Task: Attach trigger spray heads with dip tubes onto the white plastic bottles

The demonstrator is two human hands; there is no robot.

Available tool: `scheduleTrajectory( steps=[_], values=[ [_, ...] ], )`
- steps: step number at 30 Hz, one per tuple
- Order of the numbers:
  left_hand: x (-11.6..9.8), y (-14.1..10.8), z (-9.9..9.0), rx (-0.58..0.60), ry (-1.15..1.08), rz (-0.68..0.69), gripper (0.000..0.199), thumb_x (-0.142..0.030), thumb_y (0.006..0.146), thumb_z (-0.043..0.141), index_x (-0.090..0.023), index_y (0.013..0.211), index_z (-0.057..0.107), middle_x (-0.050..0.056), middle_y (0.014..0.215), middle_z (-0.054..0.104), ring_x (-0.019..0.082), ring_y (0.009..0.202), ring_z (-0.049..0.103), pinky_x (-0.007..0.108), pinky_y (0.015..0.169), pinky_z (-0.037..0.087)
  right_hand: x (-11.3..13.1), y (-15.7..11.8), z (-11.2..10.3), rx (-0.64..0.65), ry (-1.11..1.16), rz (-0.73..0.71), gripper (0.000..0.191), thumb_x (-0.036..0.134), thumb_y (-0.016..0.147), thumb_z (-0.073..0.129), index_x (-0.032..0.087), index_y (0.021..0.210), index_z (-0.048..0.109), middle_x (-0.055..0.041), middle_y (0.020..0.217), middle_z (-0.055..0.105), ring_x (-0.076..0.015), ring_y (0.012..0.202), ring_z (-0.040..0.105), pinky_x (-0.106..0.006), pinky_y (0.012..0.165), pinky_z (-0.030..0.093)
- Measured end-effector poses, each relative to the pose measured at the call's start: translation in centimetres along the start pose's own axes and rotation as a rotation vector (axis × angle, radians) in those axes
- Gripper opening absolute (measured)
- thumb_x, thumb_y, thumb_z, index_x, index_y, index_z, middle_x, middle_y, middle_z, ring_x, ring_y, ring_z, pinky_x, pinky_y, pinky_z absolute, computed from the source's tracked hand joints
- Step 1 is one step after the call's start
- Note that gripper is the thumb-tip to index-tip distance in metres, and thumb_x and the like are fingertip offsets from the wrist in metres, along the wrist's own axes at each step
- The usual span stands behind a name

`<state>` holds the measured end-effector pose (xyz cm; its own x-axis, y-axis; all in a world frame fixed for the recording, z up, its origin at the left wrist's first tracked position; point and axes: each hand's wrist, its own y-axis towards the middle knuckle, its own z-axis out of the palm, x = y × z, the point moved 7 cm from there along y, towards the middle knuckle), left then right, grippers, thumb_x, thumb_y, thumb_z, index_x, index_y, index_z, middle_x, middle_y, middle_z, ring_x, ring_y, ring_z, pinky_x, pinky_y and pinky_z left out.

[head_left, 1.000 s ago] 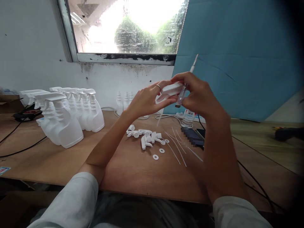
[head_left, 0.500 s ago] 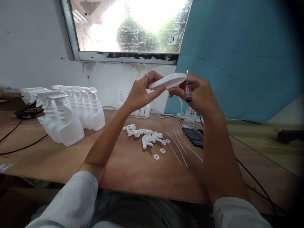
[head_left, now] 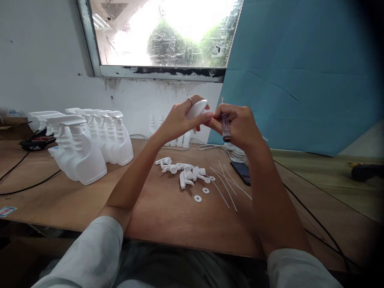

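In front of the window wall, my left hand [head_left: 177, 122] is closed around a white spray head [head_left: 199, 108], whose underside is hidden by the fingers. Close beside it, my right hand [head_left: 241, 126] grips a small screwdriver [head_left: 226, 126] with a clear purplish handle; its thin tip points upward past the knuckles. The fingertips of both hands meet near the spray head. Below them on the table lie several loose white trigger spray heads [head_left: 186, 176], flat white washers [head_left: 197, 198] and thin white tubes [head_left: 223, 182].
At the left stand several white spray bottles [head_left: 90, 156] with heads on. A dark phone [head_left: 241, 173] lies by my right forearm, near a white cable [head_left: 210, 147]. Black cords [head_left: 318, 224] cross the right side of the wooden table [head_left: 168, 220]. A blue cloth [head_left: 294, 80] hangs behind.
The spray head has turned from lying lengthwise across both hands to a steeper, end-on angle in my left hand. My right hand has moved left and slightly down with the screwdriver.
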<state>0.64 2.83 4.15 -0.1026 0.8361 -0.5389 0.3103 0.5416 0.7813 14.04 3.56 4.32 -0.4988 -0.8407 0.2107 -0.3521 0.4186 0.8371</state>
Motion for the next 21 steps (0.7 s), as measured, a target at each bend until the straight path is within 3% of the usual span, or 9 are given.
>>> scheduleTrajectory(
  steps=[7,11,16,19,21],
  values=[
    [0.2,0.2,-1.7,-0.178,0.15,0.035,0.021,-0.039,0.079,0.07,-0.022,0.088,0.062,0.001,0.081,0.065,0.012,0.068,0.062,0.022,0.059,0.047,-1.7,0.6,-1.2,-0.082,-0.207,0.125,0.053,0.059,0.07,0.073,0.02,0.054,0.041,0.0,0.05,0.044,-0.0133,0.055,0.043,-0.03,0.055,0.032],
    [0.9,0.4,-2.2,-0.203,0.107,-0.009,0.025,-0.044,0.082,0.065,-0.021,0.092,0.059,0.001,0.081,0.065,0.011,0.064,0.063,0.022,0.059,0.049,-5.4,0.4,-0.6,0.09,-0.134,0.4,0.031,0.046,0.079,0.069,0.02,0.07,0.054,0.0003,0.055,0.051,-0.0117,0.052,0.047,-0.026,0.051,0.037],
    [2.3,0.9,-2.2,-0.166,-0.077,-0.085,0.019,-0.036,0.083,0.062,-0.019,0.09,0.056,0.002,0.078,0.062,0.013,0.067,0.066,0.023,0.057,0.049,-9.9,-1.6,0.4,0.266,0.046,0.815,0.01,0.02,0.088,0.056,0.018,0.079,0.053,-0.0025,0.059,0.056,-0.013,0.052,0.055,-0.027,0.054,0.05],
    [3.6,1.1,-2.2,-0.161,-0.203,-0.144,0.02,-0.036,0.082,0.06,-0.019,0.089,0.055,0.002,0.075,0.06,0.014,0.064,0.063,0.023,0.051,0.045,-11.9,-2.6,0.6,0.371,0.0,0.964,0.009,0.024,0.089,0.057,0.015,0.085,0.056,-0.0088,0.072,0.064,-0.0164,0.065,0.063,-0.028,0.06,0.053],
    [4.8,1.2,-2.3,-0.187,-0.292,-0.192,0.024,-0.041,0.081,0.061,-0.018,0.086,0.053,0.002,0.073,0.058,0.012,0.059,0.06,0.022,0.046,0.041,-12.6,-2.5,-0.2,0.387,-0.186,0.933,0.022,0.035,0.083,0.066,0.015,0.09,0.06,-0.0126,0.085,0.067,-0.0195,0.073,0.064,-0.03,0.062,0.052]
  ],
)
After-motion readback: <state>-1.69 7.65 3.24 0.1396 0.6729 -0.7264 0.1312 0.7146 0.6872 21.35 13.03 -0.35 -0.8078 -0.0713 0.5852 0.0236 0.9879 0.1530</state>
